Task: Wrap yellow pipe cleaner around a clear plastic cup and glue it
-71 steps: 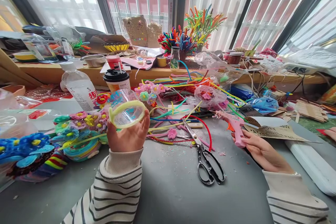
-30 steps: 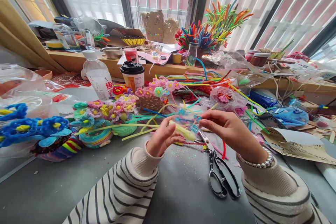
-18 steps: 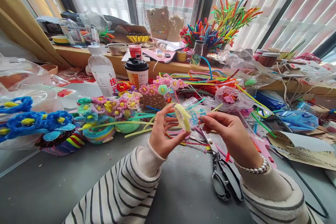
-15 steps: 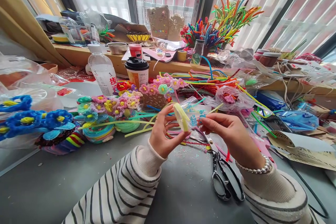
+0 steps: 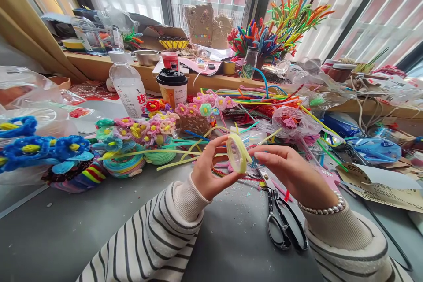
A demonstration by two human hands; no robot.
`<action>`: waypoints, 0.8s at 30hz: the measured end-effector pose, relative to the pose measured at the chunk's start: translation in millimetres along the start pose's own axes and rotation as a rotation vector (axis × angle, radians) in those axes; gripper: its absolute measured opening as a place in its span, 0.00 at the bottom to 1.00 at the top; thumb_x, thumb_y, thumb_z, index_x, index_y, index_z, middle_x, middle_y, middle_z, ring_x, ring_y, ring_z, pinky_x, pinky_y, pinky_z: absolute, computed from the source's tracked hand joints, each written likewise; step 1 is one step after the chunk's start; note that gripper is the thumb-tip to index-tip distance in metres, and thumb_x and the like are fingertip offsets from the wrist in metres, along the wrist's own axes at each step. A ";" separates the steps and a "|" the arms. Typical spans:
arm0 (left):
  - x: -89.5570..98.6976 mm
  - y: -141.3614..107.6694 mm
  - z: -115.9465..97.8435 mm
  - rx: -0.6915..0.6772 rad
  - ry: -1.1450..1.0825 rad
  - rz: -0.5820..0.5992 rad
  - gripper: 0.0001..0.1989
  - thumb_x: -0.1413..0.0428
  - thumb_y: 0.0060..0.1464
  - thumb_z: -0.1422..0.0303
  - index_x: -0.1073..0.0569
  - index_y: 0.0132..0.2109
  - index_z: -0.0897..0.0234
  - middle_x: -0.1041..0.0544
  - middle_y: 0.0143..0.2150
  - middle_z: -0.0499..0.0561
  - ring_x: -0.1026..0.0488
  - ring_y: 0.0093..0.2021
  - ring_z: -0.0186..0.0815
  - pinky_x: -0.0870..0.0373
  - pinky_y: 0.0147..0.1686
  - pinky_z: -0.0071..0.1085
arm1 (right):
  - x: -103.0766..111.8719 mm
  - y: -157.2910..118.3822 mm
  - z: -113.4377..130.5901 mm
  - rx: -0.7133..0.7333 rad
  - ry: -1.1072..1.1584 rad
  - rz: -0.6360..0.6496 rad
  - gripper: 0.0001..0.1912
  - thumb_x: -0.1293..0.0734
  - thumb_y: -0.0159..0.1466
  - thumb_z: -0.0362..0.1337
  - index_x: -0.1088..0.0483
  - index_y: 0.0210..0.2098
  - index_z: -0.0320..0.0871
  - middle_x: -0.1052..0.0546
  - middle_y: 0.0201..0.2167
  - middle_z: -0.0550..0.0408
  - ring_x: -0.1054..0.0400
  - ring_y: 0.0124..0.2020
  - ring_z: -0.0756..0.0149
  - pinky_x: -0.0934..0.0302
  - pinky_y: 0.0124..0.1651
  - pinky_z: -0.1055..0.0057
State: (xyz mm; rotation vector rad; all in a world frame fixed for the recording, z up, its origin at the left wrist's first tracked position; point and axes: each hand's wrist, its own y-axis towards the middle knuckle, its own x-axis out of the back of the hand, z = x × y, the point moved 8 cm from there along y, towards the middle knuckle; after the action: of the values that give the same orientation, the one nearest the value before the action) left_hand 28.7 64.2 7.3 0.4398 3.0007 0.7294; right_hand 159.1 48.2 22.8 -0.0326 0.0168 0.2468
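A clear plastic cup with blue print lies on its side in the air between my hands. Yellow pipe cleaner is wound in a ring around its near end. My left hand grips that ringed end, thumb below and fingers above. At the cup's right side my right hand pinches a loose length of the yellow pipe cleaner against it; the fingertips partly hide the strand. Black-handled scissors rest on the grey table below my right hand.
Pipe-cleaner flower pots and blue flowers stand on the left. Behind them are a water bottle and a lidded paper cup. Loose pipe cleaners pile up at the back. A torn paper bag lies right.
The cup has turned so its ringed end faces me more and has shifted slightly right. My left fingers moved with it; my right hand stays at the cup's side.
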 end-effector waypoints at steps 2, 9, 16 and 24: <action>-1.1 0.1 -0.7 0.003 0.020 0.008 0.34 0.37 0.36 0.72 0.40 0.52 0.61 0.32 0.48 0.57 0.31 0.44 0.40 0.30 0.43 0.38 | -0.8 -0.5 -3.7 -0.042 0.026 -0.003 0.08 0.31 0.51 0.40 0.24 0.31 0.46 0.22 0.34 0.54 0.32 0.40 0.65 0.43 0.48 0.65; -0.7 -0.1 -3.7 -0.009 0.001 0.004 0.34 0.37 0.35 0.74 0.39 0.52 0.62 0.31 0.47 0.56 0.30 0.42 0.39 0.29 0.43 0.37 | -2.6 -1.9 -3.5 -0.049 -0.025 0.023 0.09 0.31 0.51 0.41 0.25 0.30 0.44 0.22 0.32 0.52 0.32 0.37 0.65 0.42 0.45 0.66; -2.0 -0.4 -2.3 -0.011 0.023 0.012 0.34 0.37 0.35 0.73 0.40 0.52 0.62 0.31 0.47 0.56 0.30 0.43 0.39 0.29 0.43 0.36 | -6.0 -2.1 -0.6 -0.027 -0.043 0.055 0.08 0.32 0.52 0.40 0.24 0.30 0.44 0.22 0.33 0.54 0.32 0.38 0.66 0.43 0.46 0.67; -1.7 -0.5 -3.0 -0.008 -0.001 0.004 0.34 0.37 0.35 0.73 0.39 0.51 0.62 0.30 0.46 0.56 0.30 0.43 0.39 0.29 0.43 0.37 | -7.5 -2.3 -1.4 -0.034 -0.017 0.075 0.09 0.32 0.53 0.40 0.24 0.33 0.46 0.22 0.33 0.54 0.31 0.38 0.66 0.42 0.46 0.68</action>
State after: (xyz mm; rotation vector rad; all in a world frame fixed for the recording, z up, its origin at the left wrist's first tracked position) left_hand 30.0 61.9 9.7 0.4461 2.9958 0.7406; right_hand 152.4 44.0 21.7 -0.0639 -0.0031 0.3223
